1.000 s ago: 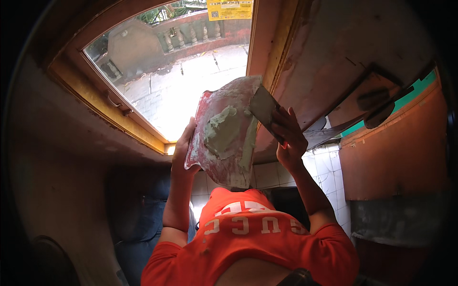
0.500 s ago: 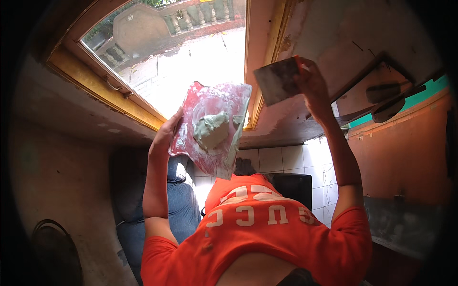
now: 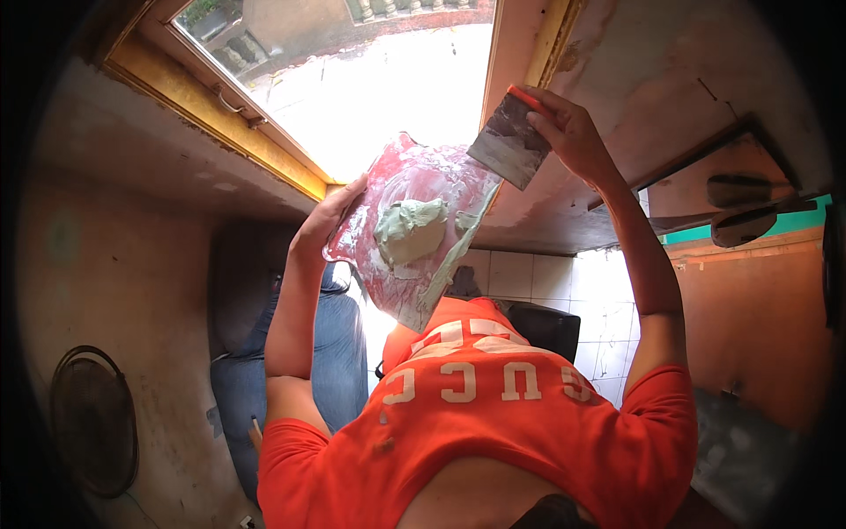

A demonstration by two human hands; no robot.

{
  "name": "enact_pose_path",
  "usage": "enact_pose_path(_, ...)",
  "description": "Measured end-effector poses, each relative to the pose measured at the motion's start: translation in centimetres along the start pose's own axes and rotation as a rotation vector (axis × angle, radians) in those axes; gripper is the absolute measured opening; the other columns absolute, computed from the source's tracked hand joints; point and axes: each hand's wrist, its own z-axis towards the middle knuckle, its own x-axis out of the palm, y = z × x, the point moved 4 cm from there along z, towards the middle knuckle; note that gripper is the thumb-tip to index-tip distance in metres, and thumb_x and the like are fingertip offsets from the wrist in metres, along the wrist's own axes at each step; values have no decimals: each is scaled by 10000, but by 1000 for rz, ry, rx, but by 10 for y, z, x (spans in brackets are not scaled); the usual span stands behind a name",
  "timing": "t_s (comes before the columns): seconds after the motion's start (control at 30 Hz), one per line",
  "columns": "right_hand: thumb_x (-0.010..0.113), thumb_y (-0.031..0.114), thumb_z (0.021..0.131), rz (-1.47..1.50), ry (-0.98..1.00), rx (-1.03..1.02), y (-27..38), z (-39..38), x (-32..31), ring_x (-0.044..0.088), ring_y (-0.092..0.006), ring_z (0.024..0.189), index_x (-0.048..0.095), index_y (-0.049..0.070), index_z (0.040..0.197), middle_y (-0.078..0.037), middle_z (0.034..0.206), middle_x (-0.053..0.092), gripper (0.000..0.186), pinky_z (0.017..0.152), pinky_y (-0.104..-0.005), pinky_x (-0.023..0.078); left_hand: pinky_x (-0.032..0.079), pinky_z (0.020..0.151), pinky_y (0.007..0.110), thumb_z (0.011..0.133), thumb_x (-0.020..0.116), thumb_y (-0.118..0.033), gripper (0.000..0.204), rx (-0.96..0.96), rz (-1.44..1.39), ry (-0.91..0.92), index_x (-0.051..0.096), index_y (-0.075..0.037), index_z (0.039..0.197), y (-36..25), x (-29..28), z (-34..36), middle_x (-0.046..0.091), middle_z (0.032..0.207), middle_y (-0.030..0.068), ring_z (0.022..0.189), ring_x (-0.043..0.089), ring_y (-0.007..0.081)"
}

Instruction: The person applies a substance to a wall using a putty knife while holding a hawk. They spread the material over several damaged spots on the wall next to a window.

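- Within the grip of the left hand [image 3: 335, 207] is a red board [image 3: 381, 289], clasped by its left edge; the fingers close on that rim, some of them hidden behind it.
- To the right of those left fingers, on the board's upper face, sits a thick lump of grey-green paste [image 3: 411, 231], rough on top, with whitish smears spread around it.
- Farther right from the left fingers, along the board's opposite edge, runs a strip of the same paste.
- Between the thumb and fingers of the right hand [image 3: 571, 132] is a flat scraper [image 3: 508, 145], pinched by its orange grip [image 3: 531, 100].
- Down and left of the right fingers slants the scraper's dark blade, coated with pale residue; its lower left corner lies close to the board's upper right edge, and whether they touch I cannot tell.
- Beyond the left fingers, up and to the left, stands a yellow frame [image 3: 220, 115] around a bright opening.
- Well below both hands' fingers is the wearer's orange shirt [image 3: 493, 388].
- Below the left fingers, beside that forearm, lies blue fabric [image 3: 333, 353].
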Motion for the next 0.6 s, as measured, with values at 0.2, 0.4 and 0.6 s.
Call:
enact_pose_path(0.2, 504, 72, 865, -176, 71, -14, -27, -11, 13, 568, -126, 999, 548, 17, 1191, -85, 1109, 615, 333, 864, -262, 445, 417, 947, 315, 961, 399, -201, 386, -13, -63, 15, 418, 44, 1259, 12, -10, 6, 514, 1221, 130, 1087, 522, 188)
enact_pose_path(0.4, 492, 27, 886, 82, 145, 238, -46, -31, 32, 554, -78, 969, 502, 11, 1244, -48, 1111, 597, 359, 853, -212, 439, 407, 969, 323, 962, 379, -176, 390, -54, -237, 100, 361, 17, 1301, 31, -8, 10, 503, 1231, 134, 1114, 512, 193)
enact_pose_path(0.6, 496, 17, 879, -25, 176, 249, -58, -48, 49, 541, -91, 1014, 488, -16, 1244, -73, 1142, 585, 367, 878, -226, 430, 459, 908, 325, 957, 382, -153, 345, -107, -237, 54, 424, 51, 1233, 51, -35, 20, 541, 1176, 150, 1042, 561, 197)
